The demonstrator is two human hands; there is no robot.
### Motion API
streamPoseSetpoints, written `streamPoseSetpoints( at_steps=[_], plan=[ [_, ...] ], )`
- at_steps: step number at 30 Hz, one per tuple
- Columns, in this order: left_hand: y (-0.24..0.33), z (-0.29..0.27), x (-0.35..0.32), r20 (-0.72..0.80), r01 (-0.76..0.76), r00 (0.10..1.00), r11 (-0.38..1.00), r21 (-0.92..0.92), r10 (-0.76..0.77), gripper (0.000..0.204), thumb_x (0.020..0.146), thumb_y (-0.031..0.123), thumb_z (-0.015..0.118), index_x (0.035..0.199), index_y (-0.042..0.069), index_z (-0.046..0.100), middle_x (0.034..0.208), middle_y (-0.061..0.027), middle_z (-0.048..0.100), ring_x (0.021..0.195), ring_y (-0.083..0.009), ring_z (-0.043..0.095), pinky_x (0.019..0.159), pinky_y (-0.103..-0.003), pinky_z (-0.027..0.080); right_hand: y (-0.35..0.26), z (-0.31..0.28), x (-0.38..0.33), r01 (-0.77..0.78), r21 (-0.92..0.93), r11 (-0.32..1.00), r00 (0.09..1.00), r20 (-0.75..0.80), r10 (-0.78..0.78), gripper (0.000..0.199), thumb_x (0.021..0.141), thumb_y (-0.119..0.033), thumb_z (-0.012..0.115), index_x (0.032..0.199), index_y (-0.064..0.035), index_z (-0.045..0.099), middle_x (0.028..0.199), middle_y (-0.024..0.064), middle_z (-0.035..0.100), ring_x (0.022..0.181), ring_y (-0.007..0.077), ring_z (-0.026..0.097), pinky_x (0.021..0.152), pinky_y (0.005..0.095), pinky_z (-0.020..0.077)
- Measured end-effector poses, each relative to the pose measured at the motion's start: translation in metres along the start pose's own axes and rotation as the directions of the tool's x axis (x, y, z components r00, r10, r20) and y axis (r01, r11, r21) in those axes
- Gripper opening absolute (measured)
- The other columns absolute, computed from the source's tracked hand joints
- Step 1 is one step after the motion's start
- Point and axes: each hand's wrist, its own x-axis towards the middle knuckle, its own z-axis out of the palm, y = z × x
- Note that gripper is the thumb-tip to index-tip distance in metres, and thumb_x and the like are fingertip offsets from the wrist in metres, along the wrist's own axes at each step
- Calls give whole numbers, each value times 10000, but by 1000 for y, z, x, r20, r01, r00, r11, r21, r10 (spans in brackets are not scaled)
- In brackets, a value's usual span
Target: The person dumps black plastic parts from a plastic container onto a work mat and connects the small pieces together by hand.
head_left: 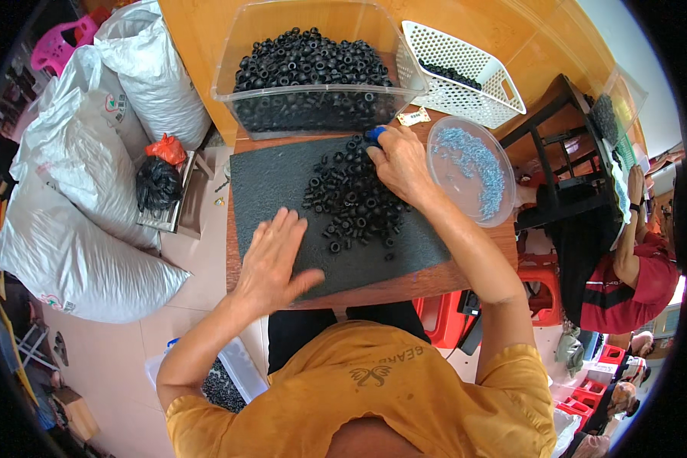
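A loose heap of small black ring-shaped parts (349, 198) is spread on a dark grey mat (263, 179) on the wooden table. At the heap's far right edge, my right hand (404, 162) is closed around a small blue object (374, 134), mostly hidden by the fingers. My left hand (276, 258), open with fingers spread, is at the mat's near left part, just left of the heap. Whether it touches the mat I cannot tell. A round clear lid-like tray (443, 187) of tiny light-blue pieces (477, 164) lies right of my right wrist.
Behind the mat stands a clear plastic bin (229, 95) full of similar black parts. A white perforated basket (473, 107) tilts beside it. Stuffed white sacks (91, 237) fill the left floor. A black chair (546, 164) and another person (626, 282) are at right.
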Motion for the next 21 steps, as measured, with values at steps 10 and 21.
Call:
streamPoseSetpoints(
  at_steps=[10,21],
  plan=[
    [16,-6,-28,211,-75,977,979,189,34,947,597,540,734,1308,-13,439,1449,-230,285,1371,-400,212,1033,-619,219,9,22,12,124,-49,991,992,-8,-124,130,761,-116,625,737,10,613,801,168,593,831,346,522,749,441,409],
    [-6,-5,-25,167,-187,975,952,243,149,860,661,553,667,1313,32,458,1461,-162,316,1371,-344,255,1045,-581,248,11,17,3,43,10,999,999,26,-43,197,776,-147,632,697,27,582,815,172,589,851,368,529,759,458,421]
  ],
)
